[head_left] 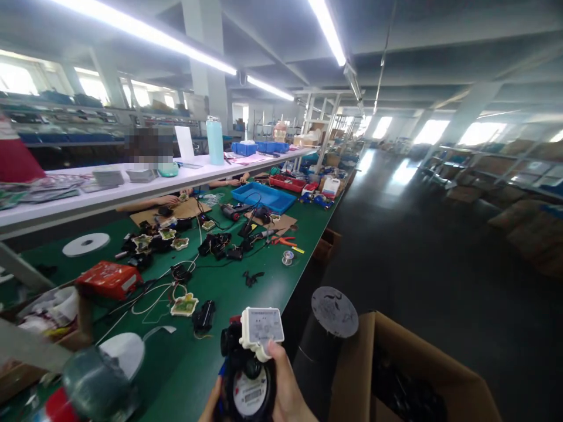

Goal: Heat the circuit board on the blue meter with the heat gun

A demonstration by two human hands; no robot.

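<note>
At the bottom centre of the frame, the right hand point(288, 387) was wrapped around the right side of a black water meter point(246, 381), its thumb pressed against the lower edge of the white display unit point(263, 326) mounted on top of the meter. The left hand point(210, 405) showed only as a few fingers at the meter's lower left edge, touching its body; how tightly it gripped could not be told. The meter's round dial faced the camera, held just above the near edge of the green counter point(264, 281).

To the lower right stood an open cardboard box point(422, 363) with dark parts inside, and beside it a round stool seat point(334, 312). On the counter, left of the meter, lay a red box point(109, 279), loose white wires point(153, 296), small black parts point(203, 317) and a white disc point(86, 244). Further up the counter sat a blue tray point(269, 197). On the raised white shelf point(132, 190) in the upper left stood a pale blue bottle point(215, 140). Another person's arm point(147, 203) rested on the counter beneath that shelf.
</note>
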